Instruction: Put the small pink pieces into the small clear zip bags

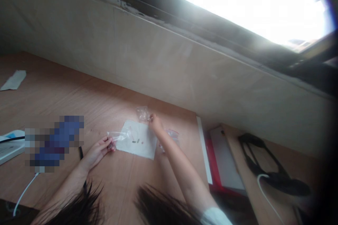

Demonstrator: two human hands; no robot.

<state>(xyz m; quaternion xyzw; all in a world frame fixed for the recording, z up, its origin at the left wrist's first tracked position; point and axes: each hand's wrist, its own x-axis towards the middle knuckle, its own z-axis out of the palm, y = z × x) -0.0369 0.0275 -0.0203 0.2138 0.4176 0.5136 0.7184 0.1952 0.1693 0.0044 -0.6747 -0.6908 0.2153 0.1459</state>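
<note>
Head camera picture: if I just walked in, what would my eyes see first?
The bright window at the top right would grab you first, because it glows almost white. Next comes the white paper sheet in the middle of the wooden table, with small dark pieces lying on it. Beside it, the left hand pinches a clear plastic bag, and the right hand reaches a second bag at the paper's top corner.
</note>
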